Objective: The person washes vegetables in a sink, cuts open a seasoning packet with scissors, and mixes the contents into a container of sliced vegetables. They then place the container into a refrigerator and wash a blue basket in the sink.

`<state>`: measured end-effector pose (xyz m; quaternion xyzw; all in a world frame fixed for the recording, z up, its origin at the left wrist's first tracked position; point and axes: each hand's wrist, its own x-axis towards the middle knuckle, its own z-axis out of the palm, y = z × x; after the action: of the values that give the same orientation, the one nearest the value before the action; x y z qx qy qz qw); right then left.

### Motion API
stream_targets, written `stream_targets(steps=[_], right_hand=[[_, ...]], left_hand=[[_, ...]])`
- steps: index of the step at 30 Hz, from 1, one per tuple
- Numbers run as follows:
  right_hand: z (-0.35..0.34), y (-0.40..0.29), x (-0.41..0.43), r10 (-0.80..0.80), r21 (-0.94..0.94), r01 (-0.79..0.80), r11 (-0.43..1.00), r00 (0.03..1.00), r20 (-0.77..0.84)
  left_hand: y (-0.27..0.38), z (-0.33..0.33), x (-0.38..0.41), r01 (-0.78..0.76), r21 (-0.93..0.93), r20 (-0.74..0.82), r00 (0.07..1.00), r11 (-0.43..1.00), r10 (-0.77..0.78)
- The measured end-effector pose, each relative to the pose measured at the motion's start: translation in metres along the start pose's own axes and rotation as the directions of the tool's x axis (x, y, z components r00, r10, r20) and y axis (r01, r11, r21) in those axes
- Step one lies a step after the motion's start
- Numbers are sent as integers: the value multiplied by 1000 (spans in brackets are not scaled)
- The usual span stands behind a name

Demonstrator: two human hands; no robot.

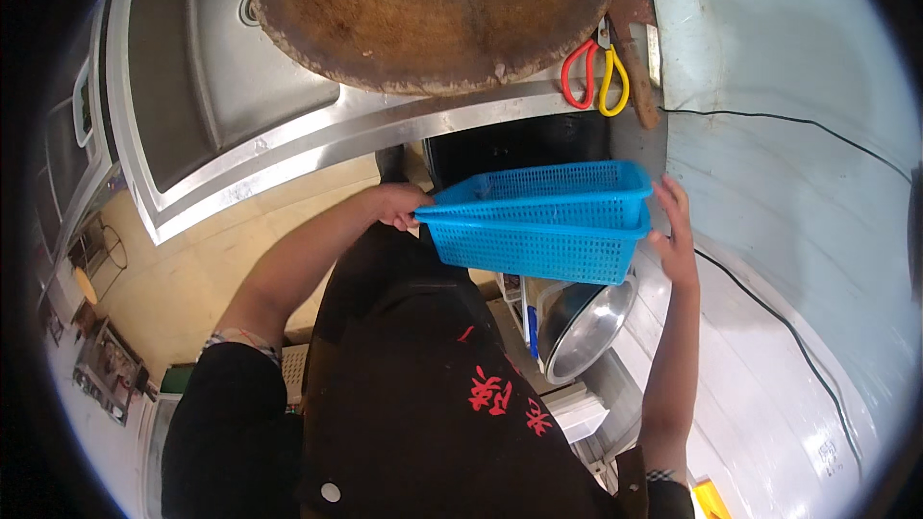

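Two blue perforated plastic baskets are held in front of my body, one nested in the other. The upper basket [562,213] sits tilted inside the lower basket [530,254], and their rims spread apart towards the right. My left hand [401,206] grips both rims together at the left end. At the right end, my right hand [676,231] has its fingers apart beside the rims; whether it touches them I cannot tell. The inside of the lower basket is hidden by the upper one.
Ahead, a thick round wooden chopping block [433,14] rests on the steel sink counter [252,155]. Scissors [609,83] with red and yellow handles and a rusty cleaver [634,65] lie to its right. A steel bowl [591,335] leans below the baskets. A pale wall [764,173] bounds the right.
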<state>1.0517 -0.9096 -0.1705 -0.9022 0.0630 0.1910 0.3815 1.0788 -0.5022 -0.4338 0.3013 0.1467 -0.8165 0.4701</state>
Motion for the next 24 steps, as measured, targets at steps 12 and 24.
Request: stream_targets(steps=[12,24], right_hand=[[34,84,24,-77,120,62,991,989,124],[28,126,-108,-7,201,-18,980,993,120]], left_hand=[[20,0,-7,-33,-88,-140,990,996,21],[12,27,-13,-63,-155,-157,987,986,38]])
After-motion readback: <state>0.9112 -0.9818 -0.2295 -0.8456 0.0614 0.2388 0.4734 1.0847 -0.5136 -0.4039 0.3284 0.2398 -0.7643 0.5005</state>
